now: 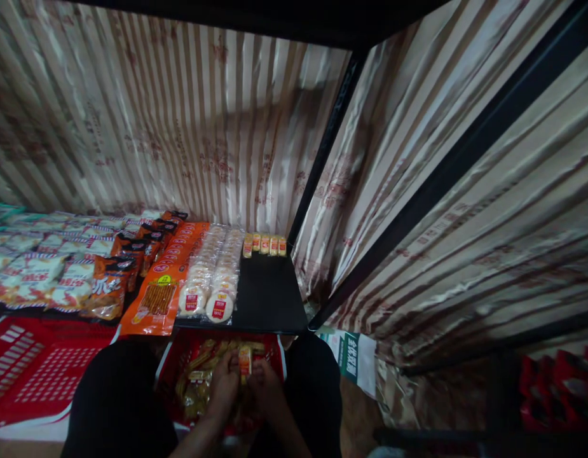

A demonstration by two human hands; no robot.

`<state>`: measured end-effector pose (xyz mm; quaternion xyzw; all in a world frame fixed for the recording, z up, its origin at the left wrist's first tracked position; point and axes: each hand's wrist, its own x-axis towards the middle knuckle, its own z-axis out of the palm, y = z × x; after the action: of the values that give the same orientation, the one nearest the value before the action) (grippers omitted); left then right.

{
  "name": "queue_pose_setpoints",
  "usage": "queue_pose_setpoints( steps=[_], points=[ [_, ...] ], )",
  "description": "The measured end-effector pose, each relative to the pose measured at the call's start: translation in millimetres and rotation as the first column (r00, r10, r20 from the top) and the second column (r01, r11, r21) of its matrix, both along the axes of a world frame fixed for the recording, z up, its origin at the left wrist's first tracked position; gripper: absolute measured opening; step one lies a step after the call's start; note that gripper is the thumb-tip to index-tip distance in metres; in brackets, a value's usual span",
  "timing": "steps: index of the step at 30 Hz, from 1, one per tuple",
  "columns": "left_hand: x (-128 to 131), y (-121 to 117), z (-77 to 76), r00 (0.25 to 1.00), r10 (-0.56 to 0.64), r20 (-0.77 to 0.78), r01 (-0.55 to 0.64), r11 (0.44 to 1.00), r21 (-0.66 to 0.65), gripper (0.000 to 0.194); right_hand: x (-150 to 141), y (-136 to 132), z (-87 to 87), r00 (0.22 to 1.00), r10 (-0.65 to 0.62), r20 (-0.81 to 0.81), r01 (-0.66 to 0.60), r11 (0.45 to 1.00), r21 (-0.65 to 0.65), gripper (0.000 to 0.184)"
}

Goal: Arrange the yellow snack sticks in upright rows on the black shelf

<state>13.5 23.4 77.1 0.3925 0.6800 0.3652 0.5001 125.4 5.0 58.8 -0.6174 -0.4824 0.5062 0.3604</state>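
My left hand [224, 383] and my right hand [266, 384] meet over a red basket [283, 356] between my knees. Pinched between the fingers of both is a small yellow snack packet [245, 360] with a red label, held upright. Below them the basket holds many loose yellow-wrapped snack packets [194, 388], dim and partly hidden by my hands. Ahead, at the back of the black shelf [269, 296], stands a short row of the same small packets [266, 245].
Left of the bare shelf part lie two rows of round wrapped crackers [220, 305], orange snack bags [155, 292] and white snack bags [34, 273]. A second red basket [50, 369] sits at lower left. Black metal posts [332, 140] and striped curtains [236, 127] enclose the shelf.
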Motion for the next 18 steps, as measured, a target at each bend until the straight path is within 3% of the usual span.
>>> queue_pose_setpoints(
  steps=[8, 14, 18],
  points=[
    [11.4, 12.6, 17.7, 0.994, -0.02, 0.112, 0.0, 0.983, 0.181, 0.031, 8.9, 13.7, 31.5, 0.998, -0.007, -0.06, 0.014, 0.993, 0.116, 0.01],
    [12.5, 33.9, 51.3, 1.0, 0.004, 0.025, -0.01, 0.974, 0.225, 0.033, 9.6, 36.4, 59.6, 0.992, -0.011, -0.123, 0.035, 0.98, 0.196, 0.016],
    [13.2, 51.3, 67.8, 0.998, 0.0, 0.056, -0.012, 0.976, 0.217, 0.037, 9.1, 57.6, 62.9, 0.99, -0.029, -0.14, 0.062, 0.969, 0.238, 0.019]
  ],
)
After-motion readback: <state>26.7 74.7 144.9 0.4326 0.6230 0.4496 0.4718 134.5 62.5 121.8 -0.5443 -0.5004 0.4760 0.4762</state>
